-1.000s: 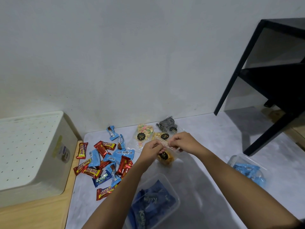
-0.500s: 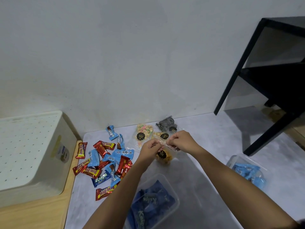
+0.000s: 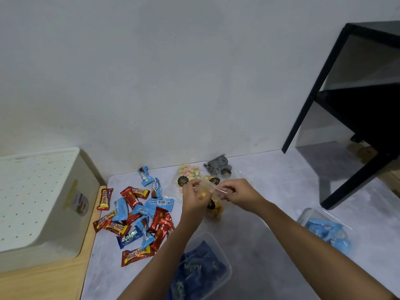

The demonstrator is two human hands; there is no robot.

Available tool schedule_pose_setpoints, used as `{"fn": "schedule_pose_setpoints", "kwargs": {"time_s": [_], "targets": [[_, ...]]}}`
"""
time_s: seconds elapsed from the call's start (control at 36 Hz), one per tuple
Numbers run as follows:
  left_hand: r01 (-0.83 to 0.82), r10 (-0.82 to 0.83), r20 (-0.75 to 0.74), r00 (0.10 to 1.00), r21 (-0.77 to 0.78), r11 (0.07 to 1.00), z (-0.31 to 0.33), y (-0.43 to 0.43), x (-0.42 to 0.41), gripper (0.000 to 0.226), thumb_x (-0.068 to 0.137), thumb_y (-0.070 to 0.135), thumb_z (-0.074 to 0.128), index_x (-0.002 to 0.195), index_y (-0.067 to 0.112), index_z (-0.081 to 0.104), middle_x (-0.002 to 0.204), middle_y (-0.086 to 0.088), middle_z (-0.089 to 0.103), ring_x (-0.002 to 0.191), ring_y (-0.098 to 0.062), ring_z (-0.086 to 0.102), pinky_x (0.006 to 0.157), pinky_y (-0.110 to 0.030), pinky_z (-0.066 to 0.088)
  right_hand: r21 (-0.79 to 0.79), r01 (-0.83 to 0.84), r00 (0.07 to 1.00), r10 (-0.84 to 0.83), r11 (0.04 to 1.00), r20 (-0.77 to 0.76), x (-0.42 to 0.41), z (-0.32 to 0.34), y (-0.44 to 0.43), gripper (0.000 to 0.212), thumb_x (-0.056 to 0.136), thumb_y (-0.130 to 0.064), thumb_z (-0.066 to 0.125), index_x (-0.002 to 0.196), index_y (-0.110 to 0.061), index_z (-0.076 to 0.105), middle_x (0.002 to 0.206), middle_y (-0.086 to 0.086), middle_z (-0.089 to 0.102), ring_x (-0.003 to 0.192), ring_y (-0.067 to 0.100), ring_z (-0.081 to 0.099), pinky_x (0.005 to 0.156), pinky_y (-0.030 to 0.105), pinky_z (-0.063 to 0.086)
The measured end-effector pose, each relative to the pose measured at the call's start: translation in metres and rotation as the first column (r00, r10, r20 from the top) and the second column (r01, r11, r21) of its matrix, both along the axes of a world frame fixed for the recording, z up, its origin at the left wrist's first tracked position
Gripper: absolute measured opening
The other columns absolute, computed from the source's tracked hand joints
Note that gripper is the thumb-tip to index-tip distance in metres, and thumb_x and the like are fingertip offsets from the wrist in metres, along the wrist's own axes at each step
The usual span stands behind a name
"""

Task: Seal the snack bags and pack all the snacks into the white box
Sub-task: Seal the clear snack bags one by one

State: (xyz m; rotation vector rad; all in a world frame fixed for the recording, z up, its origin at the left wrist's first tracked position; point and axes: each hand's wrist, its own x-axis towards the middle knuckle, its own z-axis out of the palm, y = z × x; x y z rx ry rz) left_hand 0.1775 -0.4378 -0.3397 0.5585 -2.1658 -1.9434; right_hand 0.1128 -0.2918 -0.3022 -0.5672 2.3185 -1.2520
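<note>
Both hands hold a clear zip bag of yellow snacks [image 3: 213, 207] just above the grey mat. My left hand [image 3: 192, 194] pinches the left end of its top strip and my right hand [image 3: 237, 191] pinches the right end. Behind the hands lie a bag of pastel puffs [image 3: 187, 173], a bag of black-and-white swirls [image 3: 217, 165] and part of another yellow bag [image 3: 211, 178]. A pile of red and blue wrapped bars [image 3: 136, 215] lies to the left. The white box [image 3: 39, 202] stands at far left with a perforated lid on top.
A clear tub of dark blue packets [image 3: 201, 269] sits near the front edge under my left forearm. A clear bag of light blue packets [image 3: 326, 230] lies at right. A black metal shelf frame [image 3: 350, 118] stands at back right. Wood surface [image 3: 43, 282] shows under the box.
The hands have shifted slightly along the top strip of the yellow snack bag, and the bag hangs a little lower between them. Everything else is where it was.
</note>
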Motion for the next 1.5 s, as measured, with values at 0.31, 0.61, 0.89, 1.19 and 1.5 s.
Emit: {"fn": "schedule_pose_setpoints", "kwargs": {"time_s": [0.31, 0.61, 0.89, 1.19, 1.5], "targets": [[0.0, -0.005, -0.108, 0.994, -0.044, 0.999, 0.005, 0.016, -0.016, 0.087, 0.074, 0.028, 0.067, 0.143, 0.037, 0.015, 0.144, -0.002, 0.037, 0.131, -0.017, 0.041, 0.109, -0.046, 0.037, -0.223, 0.059, 0.998, -0.053, 0.973, 0.031, -0.039, 0.033, 0.017, 0.025, 0.078, -0.003, 0.071, 0.078, -0.028, 0.069, 0.07, -0.011, 0.066, 0.058, -0.002, 0.06, 0.061, 0.02, 0.054], [-0.06, 0.002, -0.28, 0.96, -0.198, 0.978, 0.037, 0.08, -0.117, 0.077, 0.085, 0.019, 0.056, 0.136, 0.05, 0.007, 0.121, 0.006, 0.049, 0.106, -0.013, 0.052, 0.093, -0.025, 0.046, -0.489, 0.324, 0.938, -0.343, 0.81, 0.054, -0.12, 0.051, 0.072, 0.024, 0.078, 0.004, 0.069, 0.081, -0.019, 0.069, 0.079, 0.011, 0.069, 0.069, 0.021, 0.068, 0.074, 0.034, 0.058], [0.028, -0.087, -0.206, 0.975, -0.271, 0.962, -0.011, 0.13, -0.191, 0.073, 0.089, 0.0, 0.055, 0.141, 0.025, 0.01, 0.112, 0.009, 0.051, 0.099, 0.006, 0.051, 0.088, -0.008, 0.043, -0.359, 0.436, 0.862, -0.498, 0.825, -0.098, -0.182, -0.001, 0.119, 0.016, 0.079, -0.002, 0.069, 0.086, -0.015, 0.064, 0.078, 0.003, 0.068, 0.067, 0.012, 0.068, 0.064, 0.019, 0.055], [-0.036, -0.024, -0.206, 0.978, -0.282, 0.959, -0.039, 0.129, -0.219, 0.063, 0.083, -0.008, 0.057, 0.135, 0.015, 0.03, 0.109, -0.005, 0.052, 0.092, 0.007, 0.049, 0.085, -0.007, 0.042, -0.334, 0.477, 0.835, -0.538, 0.813, -0.117, -0.221, -0.037, 0.108, 0.017, 0.077, -0.003, 0.073, 0.085, -0.013, 0.062, 0.084, 0.004, 0.065, 0.076, 0.01, 0.061, 0.063, 0.003, 0.047], [-0.001, -0.071, -0.158, 0.985, -0.416, 0.909, -0.035, 0.106, -0.222, 0.059, 0.082, 0.005, 0.062, 0.135, 0.003, 0.036, 0.124, -0.011, 0.049, 0.111, -0.017, 0.048, 0.098, -0.024, 0.039, -0.349, 0.546, 0.795, -0.602, 0.762, -0.069, -0.226, -0.034, 0.093, 0.031, 0.074, -0.007, 0.075, 0.097, -0.015, 0.056, 0.095, 0.0, 0.06, 0.085, 0.015, 0.059, 0.065, 0.006, 0.046]]}}
